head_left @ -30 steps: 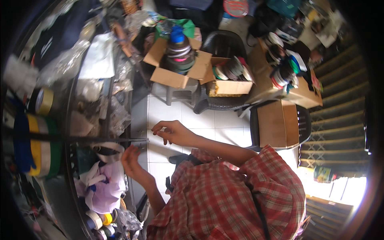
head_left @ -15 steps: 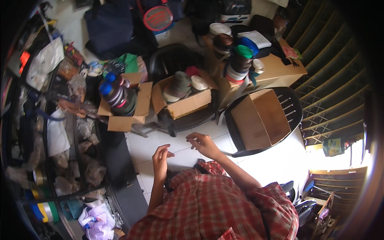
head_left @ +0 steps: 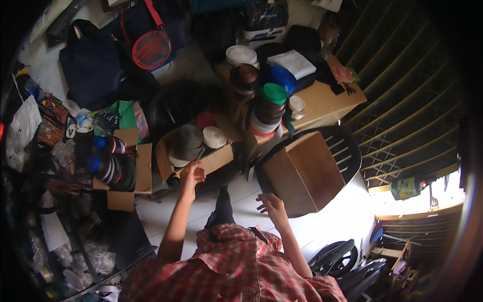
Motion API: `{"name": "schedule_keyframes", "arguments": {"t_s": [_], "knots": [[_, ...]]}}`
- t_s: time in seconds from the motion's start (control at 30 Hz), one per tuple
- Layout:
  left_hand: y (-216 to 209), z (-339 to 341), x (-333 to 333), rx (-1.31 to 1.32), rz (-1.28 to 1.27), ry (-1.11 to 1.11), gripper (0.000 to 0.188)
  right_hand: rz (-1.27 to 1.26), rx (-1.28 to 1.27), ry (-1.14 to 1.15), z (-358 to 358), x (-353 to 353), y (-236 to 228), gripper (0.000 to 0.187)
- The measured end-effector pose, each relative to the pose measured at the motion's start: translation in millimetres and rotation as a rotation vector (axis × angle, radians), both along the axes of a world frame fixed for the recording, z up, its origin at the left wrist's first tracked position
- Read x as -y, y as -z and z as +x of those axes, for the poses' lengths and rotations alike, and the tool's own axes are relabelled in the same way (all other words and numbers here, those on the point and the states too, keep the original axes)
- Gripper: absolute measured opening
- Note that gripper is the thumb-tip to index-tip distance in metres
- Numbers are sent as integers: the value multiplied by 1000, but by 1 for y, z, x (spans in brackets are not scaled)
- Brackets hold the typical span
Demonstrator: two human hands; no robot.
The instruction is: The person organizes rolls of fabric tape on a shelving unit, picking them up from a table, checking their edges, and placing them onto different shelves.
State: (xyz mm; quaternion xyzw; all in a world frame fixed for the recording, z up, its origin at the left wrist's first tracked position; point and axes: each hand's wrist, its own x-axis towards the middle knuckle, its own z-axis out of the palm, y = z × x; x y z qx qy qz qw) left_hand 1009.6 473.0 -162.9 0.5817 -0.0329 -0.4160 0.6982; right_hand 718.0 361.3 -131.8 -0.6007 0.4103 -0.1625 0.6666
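My left hand (head_left: 192,176) is raised in front of the middle cardboard box (head_left: 212,163), its fingers loosely bent with nothing in them. Whether it touches the box edge I cannot tell. In that box sit a dark grey roll of strap (head_left: 187,143) and a white roll of strap (head_left: 215,137). To the right, my right hand (head_left: 271,205) hovers with fingers apart and nothing held, just left of a cardboard box (head_left: 322,166) with no contents visible, which is tilted on a black plastic chair (head_left: 347,143).
At the left, another open carton (head_left: 144,166) holds dark striped rolls with blue tops (head_left: 111,163). A wooden table (head_left: 322,108) carries stacked rolls, including a green-topped one (head_left: 274,93). Shelves with plastic bags (head_left: 98,254) line the left. A motorcycle (head_left: 342,261) stands lower right.
I have moved forward, and the boxes appear closer and further left. My left hand has gone up toward the middle box; my right hand has come lower. The hands are further apart.
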Motion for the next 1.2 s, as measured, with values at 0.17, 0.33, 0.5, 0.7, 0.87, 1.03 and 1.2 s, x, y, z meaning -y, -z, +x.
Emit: {"name": "schedule_keyframes", "arguments": {"t_s": [0.17, 0.33, 0.5, 0.7, 0.87, 1.03, 1.2], "knots": [[1, 136, 170, -16, -93, -5, 33, 62, -19, 192, 38, 62, -24, 24], [13, 247, 337, -4, -3, 90, 41, -24, -2, 230, 131, 133, -66, 21], [66, 315, 468, 92, 185, 187, 56, -193, 135, 256, 224, 201, -103, 18], [84, 320, 550, -1, 198, 301, 81, -598, -69, -80, 267, 250, -169, 6], [159, 354, 587, -192, 38, 306, 95, -655, 120, -68, 285, 256, -205, 4], [149, 343, 593, -178, 47, 288, 99, -826, 262, -143, 297, 257, -211, 9], [151, 359, 590, -126, 97, 195, 94, -783, 236, -76, 302, 261, -198, 10]]}}
